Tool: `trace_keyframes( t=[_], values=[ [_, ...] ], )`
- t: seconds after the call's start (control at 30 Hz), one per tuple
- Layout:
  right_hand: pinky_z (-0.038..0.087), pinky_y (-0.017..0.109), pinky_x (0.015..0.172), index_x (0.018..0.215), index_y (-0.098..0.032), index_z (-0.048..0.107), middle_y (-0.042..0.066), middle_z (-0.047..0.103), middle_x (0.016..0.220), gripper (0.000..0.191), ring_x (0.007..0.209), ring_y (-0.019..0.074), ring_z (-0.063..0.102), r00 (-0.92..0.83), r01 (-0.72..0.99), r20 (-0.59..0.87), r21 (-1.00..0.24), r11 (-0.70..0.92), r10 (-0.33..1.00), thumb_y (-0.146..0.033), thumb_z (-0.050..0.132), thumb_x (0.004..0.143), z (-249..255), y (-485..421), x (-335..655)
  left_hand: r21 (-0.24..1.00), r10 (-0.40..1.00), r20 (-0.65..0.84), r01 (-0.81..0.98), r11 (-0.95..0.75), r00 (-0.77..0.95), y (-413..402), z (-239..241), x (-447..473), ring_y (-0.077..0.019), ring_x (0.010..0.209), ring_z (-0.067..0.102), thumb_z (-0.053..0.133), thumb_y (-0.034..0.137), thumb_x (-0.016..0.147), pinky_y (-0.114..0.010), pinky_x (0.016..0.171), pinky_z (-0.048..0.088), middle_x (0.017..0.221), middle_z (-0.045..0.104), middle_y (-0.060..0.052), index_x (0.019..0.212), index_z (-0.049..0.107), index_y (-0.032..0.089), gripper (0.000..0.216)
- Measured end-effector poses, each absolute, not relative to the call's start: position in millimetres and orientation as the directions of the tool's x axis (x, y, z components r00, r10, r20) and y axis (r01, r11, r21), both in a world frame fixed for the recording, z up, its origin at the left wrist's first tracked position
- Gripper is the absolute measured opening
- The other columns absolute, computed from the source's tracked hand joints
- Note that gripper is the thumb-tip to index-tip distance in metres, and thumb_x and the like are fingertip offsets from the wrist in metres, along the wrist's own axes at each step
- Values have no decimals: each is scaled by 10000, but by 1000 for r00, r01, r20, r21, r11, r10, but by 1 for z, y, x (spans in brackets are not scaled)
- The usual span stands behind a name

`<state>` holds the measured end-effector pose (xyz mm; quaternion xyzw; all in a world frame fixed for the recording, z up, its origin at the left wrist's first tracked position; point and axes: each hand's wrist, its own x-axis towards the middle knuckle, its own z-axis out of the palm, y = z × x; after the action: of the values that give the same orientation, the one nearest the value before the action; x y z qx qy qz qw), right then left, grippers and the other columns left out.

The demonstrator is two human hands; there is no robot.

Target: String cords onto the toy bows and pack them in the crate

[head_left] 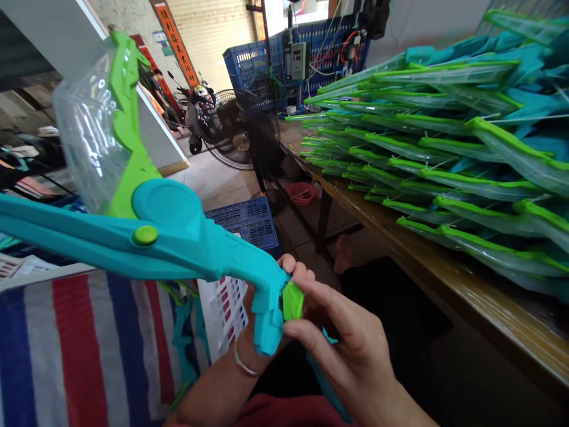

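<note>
Trigger (292, 301) pinched in right grip (351, 350), teal handle (269, 323) seemingly enclosed by left grip (246, 345).

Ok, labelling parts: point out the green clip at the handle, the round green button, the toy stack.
green clip (293, 301), head view, flat face.
round green button (145, 235), head view, centre.
toy stack (444, 155), head view, middle.

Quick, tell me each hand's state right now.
Left hand: closed around the teal grip of the toy.
Right hand: closed, pinching the green piece on that grip.
</note>
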<state>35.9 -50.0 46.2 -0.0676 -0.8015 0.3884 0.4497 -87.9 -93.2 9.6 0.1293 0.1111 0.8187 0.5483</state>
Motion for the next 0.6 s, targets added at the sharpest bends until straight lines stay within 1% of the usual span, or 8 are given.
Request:
trace_keyframes(
  t=[0.07,0.13,0.23,0.3,0.33,0.4,0.5,0.6],
  values=[
    [576,220,704,1291,-80,601,76,702,951,399,787,136,672,-558,-157,726,-568,808,402,-357,646,1008,44,-50,34,346,925,74,-860,-375,-374,-94,12,-88,-146,645,428,886,494,683,-261,653,471,672,427,15,801,570,209,442],
    [578,264,683,1293,-41,609,114,698,943,425,800,172,673,-550,-58,768,-428,902,329,-379,587,1035,44,-49,34,369,918,43,-848,-381,-394,-95,16,-86,-142,650,424,889,480,686,-256,659,467,678,426,15,802,575,210,430],
    [584,344,672,1271,9,630,193,700,1019,419,850,245,682,-556,53,814,-167,985,168,-337,553,1048,45,-44,36,409,902,-11,-825,-390,-432,-98,22,-84,-135,640,397,903,489,666,-260,644,452,685,414,17,797,585,212,442],
    [602,396,725,1253,20,643,227,695,1094,374,948,301,688,-549,36,833,-62,997,72,-276,587,1031,46,-40,38,440,900,-24,-813,-381,-434,-99,22,-83,-145,629,379,911,567,622,-286,616,438,679,399,15,791,588,220,503],
    [609,411,762,1240,15,652,227,694,1121,339,997,314,685,-542,-3,839,-51,999,42,-238,607,1018,46,-40,39,453,902,-22,-808,-376,-432,-99,21,-84,-151,629,378,909,601,604,-296,609,434,681,400,13,793,590,225,528],
    [617,407,837,1201,-4,671,209,697,1159,257,1076,307,676,-519,-90,854,-91,992,31,-152,625,996,45,-40,41,468,906,3,-801,-375,-423,-98,17,-84,-155,633,389,902,617,599,-297,604,433,698,416,6,806,593,231,536],
    [626,331,850,1150,-39,688,168,714,1159,184,1082,237,686,-484,-126,866,-214,969,128,-100,614,993,43,-44,41,443,914,90,-806,-393,-396,-95,12,-85,-140,635,412,888,572,645,-257,602,439,730,454,-2,815,593,220,490],
    [637,306,807,1098,-60,698,151,734,1111,141,1024,211,714,-435,-97,871,-299,949,230,-99,657,969,42,-52,41,386,915,117,-831,-400,-386,-92,13,-83,-121,640,429,878,530,688,-220,603,441,775,483,-7,822,593,197,458]
  ],
)
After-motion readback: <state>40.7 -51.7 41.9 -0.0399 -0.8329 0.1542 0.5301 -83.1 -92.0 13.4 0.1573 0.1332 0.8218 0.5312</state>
